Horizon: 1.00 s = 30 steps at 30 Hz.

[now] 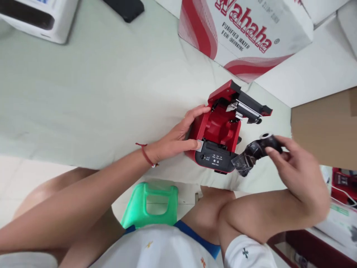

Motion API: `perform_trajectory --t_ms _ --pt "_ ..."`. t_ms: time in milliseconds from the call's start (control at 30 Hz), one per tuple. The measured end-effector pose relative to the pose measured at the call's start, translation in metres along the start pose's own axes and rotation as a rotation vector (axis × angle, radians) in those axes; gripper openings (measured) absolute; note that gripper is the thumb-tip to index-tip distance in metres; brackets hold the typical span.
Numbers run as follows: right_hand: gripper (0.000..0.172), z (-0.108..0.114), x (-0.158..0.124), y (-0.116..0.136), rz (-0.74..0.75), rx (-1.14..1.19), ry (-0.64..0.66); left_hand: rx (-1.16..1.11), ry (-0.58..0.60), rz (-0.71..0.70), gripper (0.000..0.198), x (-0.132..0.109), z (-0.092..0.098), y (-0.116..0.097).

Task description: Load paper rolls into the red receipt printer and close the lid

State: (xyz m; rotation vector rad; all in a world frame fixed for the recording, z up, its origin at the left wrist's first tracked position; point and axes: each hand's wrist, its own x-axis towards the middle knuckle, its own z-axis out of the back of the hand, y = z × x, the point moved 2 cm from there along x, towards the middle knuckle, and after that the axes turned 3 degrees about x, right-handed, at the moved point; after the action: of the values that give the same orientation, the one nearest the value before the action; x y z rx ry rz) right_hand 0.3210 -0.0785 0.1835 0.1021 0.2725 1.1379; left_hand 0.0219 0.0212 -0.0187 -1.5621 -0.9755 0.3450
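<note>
1. State: printer (215,158) sits at the near edge of the bench (97,85), lid (224,91) up, bay bare. Left hand (173,143) spread wide along its side, thumb on the grey tab (199,146), fingertips by the hinge end. Right hand (297,169) pinches the black roll (272,143), out to the right of the bay.
2. Snag risk: loose end (245,160) hangs crinkled by the printer's front right corner. Can't tell if it touches. Could catch there and crease or tear if the roll gets pulled.
3. Unwinding: the grip looks like fingertips only, so the outer wraps could slacken or the roll could slip out.
4. Lid: held up by its hinge, as far as I can see. A knock could bring it down on the left fingers.
5. Printer slide: thumb pressure plus a tug on a caught strip could shift it toward the edge; the stool (136,204) is below.
</note>
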Motion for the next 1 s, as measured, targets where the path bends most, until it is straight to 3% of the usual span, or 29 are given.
perform_trajectory --t_ms 133,200,367,467,567,700,867,933,1000 --pt "0.034 -0.042 0.042 -0.017 -0.052 -0.056 0.203 -0.045 -0.042 -0.028 0.104 0.006 -0.001 0.006" --pt "0.038 -0.055 0.054 -0.018 -0.033 -0.044 0.215 -0.024 -0.058 -0.036 0.103 0.009 -0.001 0.009" --pt "0.067 -0.063 0.057 -0.006 0.043 0.065 0.275 0.011 -0.062 -0.048 0.098 0.011 0.002 0.007" --pt "0.058 -0.075 0.059 0.008 0.103 0.127 0.384 0.006 -0.042 -0.011 0.097 0.010 0.001 0.000" --pt "0.043 -0.082 0.063 0.017 0.127 0.119 0.427 -0.040 -0.097 0.002 0.091 0.011 0.001 -0.004" --pt "0.024 -0.051 0.042 0.013 0.194 0.110 0.496 -0.008 -0.084 -0.050 0.087 0.012 0.000 -0.004" --pt "0.030 0.009 -0.019 -0.004 0.748 0.209 0.637 0.032 -0.080 -0.025 0.089 0.007 0.001 -0.003" --pt "0.035 0.018 -0.033 -0.002 0.870 0.268 0.580 0.054 -0.073 -0.020 0.090 0.004 0.000 -0.003" --pt "0.034 0.013 -0.031 0.011 0.835 0.254 0.453 0.075 -0.070 -0.043 0.090 0.002 -0.003 -0.002"
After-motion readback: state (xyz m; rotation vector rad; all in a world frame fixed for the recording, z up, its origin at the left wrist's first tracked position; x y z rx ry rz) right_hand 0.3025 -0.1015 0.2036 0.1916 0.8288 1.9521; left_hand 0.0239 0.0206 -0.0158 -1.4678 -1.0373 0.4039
